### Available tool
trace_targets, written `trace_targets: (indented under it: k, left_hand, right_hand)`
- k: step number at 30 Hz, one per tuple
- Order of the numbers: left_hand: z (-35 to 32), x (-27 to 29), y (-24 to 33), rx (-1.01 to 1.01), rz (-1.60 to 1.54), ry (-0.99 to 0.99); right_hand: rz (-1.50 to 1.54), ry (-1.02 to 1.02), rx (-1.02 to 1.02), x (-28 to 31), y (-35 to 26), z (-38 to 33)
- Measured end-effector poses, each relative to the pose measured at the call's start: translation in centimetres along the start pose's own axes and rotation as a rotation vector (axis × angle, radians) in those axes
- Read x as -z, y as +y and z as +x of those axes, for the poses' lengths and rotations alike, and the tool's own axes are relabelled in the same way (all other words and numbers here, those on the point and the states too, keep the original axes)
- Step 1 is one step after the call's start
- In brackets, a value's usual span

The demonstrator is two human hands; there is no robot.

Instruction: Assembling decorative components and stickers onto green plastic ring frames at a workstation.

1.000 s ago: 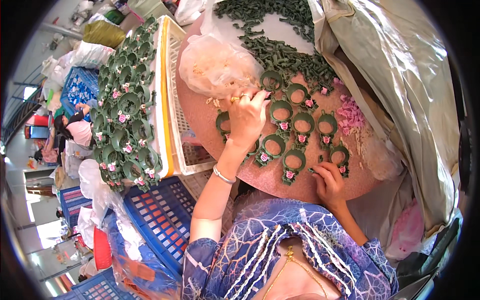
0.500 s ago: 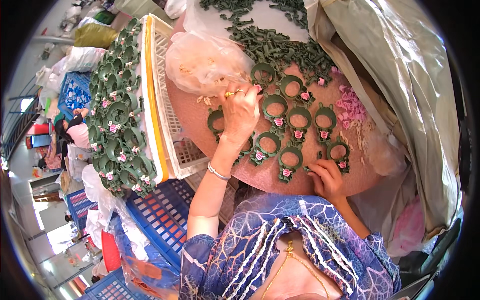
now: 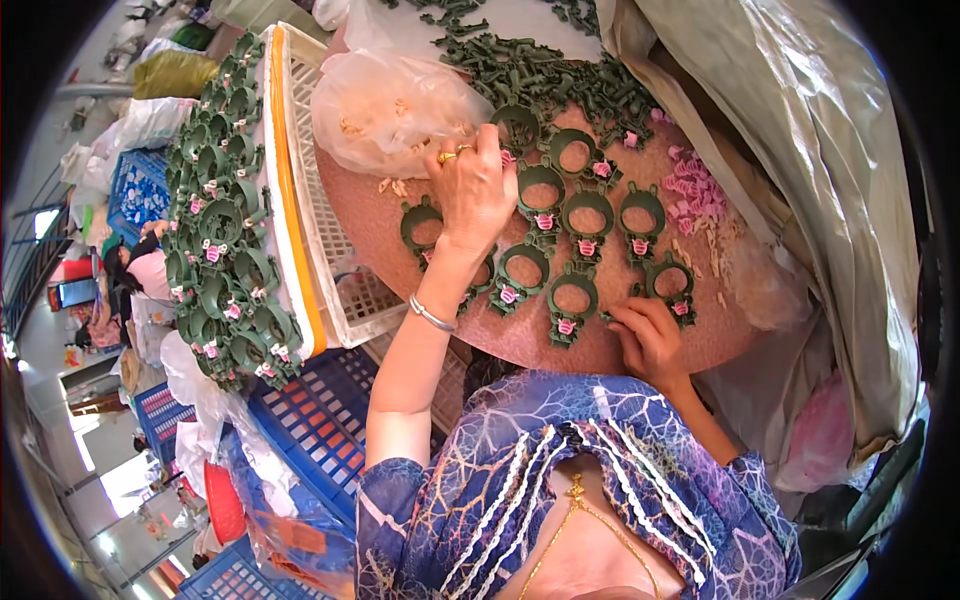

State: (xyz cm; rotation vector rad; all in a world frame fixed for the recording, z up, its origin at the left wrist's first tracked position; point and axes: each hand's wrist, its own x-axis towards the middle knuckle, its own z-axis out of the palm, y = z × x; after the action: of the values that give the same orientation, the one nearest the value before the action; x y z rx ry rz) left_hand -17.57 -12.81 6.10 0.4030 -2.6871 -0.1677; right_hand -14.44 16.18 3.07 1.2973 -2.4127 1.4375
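1. Nearest, the person's right hand [image 3: 650, 338] rests, fingers curled, over the near part of the pinkish surface [image 3: 350, 215]. A small dark green piece [image 3: 606, 316] sits at its fingertips; whether it is pinched cannot be told.
2. Just left of that hand lies a dark green ring-headed figure [image 3: 566, 314], its long axis running near to far, with its ring at the far end.
3. Farther off and to the left, well apart from the right hand, the left hand [image 3: 468, 195] has its fingers drawn in beside a pink ribbed piece [image 3: 507, 159]; their closure on it is unclear.
4. Just far and right of those fingertips lies a green ring [image 3: 517, 112], much nearer the left hand.
5. Beyond it spreads a heap of green parts [image 3: 555, 78].
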Motion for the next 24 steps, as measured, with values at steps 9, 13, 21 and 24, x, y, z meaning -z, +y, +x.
trace_targets:
  k: [9, 13, 21, 24]
  left_hand:
    - [-0.9, 0.4, -0.6, 0.033, -0.074, -0.041]
    - [-0.5, 0.3, -0.4, 0.044, -0.055, -0.050]
    - [-0.4, -0.3, -0.3, 0.049, -0.076, -0.041]
    - [-0.3, -0.4, -0.3, 0.099, -0.079, -0.042]
  right_hand:
    - [-0.006, 0.005, -0.029, 0.1, -0.1, -0.1]
    - [-0.001, 0.011, -0.027, 0.0, 0.0, -0.1]
    - [-0.008, 0.024, -0.050, -0.2, 0.1, -0.2]
    - [-0.008, 0.025, -0.045, -0.2, 0.0, 0.0]
